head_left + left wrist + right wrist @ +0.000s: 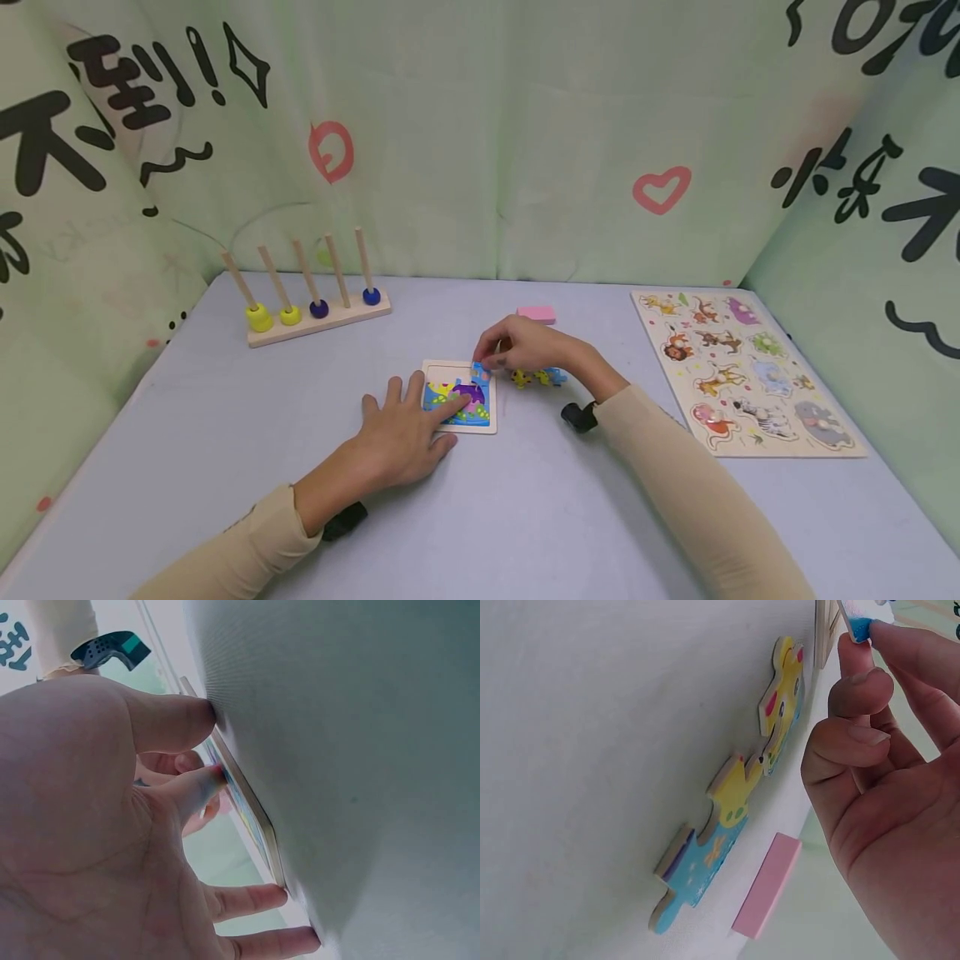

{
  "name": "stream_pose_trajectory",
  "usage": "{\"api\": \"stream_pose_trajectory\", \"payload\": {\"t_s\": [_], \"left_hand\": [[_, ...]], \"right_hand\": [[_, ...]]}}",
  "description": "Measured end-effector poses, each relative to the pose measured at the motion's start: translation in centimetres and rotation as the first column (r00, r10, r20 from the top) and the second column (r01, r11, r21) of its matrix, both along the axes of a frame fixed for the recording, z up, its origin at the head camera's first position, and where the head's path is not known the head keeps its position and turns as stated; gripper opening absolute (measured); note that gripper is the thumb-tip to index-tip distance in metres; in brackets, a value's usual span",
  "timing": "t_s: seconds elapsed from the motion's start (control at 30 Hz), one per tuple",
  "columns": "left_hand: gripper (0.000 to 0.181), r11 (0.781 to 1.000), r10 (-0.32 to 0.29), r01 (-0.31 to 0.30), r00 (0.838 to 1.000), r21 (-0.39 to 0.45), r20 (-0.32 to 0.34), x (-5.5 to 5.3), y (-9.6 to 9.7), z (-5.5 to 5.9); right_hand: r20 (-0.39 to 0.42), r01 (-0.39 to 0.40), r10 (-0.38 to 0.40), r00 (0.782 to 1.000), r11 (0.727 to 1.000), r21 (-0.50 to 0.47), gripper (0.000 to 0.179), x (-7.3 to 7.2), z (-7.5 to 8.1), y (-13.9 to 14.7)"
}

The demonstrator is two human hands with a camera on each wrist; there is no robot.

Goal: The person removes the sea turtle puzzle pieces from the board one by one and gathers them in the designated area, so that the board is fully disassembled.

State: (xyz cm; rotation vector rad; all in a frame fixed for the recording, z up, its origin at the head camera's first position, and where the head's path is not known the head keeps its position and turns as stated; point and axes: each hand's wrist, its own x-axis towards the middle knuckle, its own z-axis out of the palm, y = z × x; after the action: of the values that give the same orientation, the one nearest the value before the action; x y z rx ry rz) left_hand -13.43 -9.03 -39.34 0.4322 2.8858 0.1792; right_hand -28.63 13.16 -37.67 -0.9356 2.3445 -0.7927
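A small wooden jigsaw tray [459, 430] lies mid-table, its lower part filled with blue, purple and yellow pieces. My left hand [401, 437] lies spread at its left, the index finger pressing on the pieces inside; in the left wrist view other fingertips touch the tray's edge and the table. Between thumb and index finger, my right hand [525, 343] pinches a blue puzzle piece [859, 628] at the tray's upper right. Loose yellow and blue puzzle pieces [730, 799] lie on the table beneath the right wrist.
Beyond the right hand is a pink block [536, 314]. A wooden peg stand [322, 327] with yellow and blue beads stands at the back left. The large animal puzzle board [731, 375] lies on the right. Printed curtains enclose the table's back and sides.
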Motion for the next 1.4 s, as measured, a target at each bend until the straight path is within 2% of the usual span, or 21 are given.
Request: {"api": "stream_pose_trajectory", "payload": {"t_s": [0.13, 0.5, 0.73, 1.1, 1.4], "left_hand": [[0.054, 1.000, 0.001, -0.001, 1.000, 0.001, 0.007, 0.0, 0.1, 0.0], [0.053, 1.000, 0.010, -0.010, 1.000, -0.005, 0.007, 0.0, 0.0, 0.1], [0.054, 1.000, 0.007, -0.007, 1.000, 0.024, -0.006, 0.0, -0.1, 0.1], [0.052, 0.999, 0.008, -0.007, 1.000, 0.033, -0.021, 0.3, 0.4, 0.1], [0.053, 1.000, 0.000, 0.000, 1.000, 0.006, -0.028, 0.4, 0.3, 0.0]], "right_hand": [[-0.005, 0.002, -0.002, 1.000, 1.000, -0.006, 0.013, 0.1, 0.1, 0.3], [-0.014, 0.069, -0.069, 0.998, 0.998, -0.012, 0.017, -0.3, 0.8, 2.6], [0.010, 0.126, -0.126, 0.992, 0.992, 0.001, 0.020, -0.4, 1.2, 5.7], [0.017, 0.174, -0.176, 0.984, 0.981, 0.088, 0.020, -0.2, 1.4, 12.4], [0.060, 0.198, -0.204, 0.977, 0.975, 0.098, 0.021, 0.1, 0.9, 13.9]]}}
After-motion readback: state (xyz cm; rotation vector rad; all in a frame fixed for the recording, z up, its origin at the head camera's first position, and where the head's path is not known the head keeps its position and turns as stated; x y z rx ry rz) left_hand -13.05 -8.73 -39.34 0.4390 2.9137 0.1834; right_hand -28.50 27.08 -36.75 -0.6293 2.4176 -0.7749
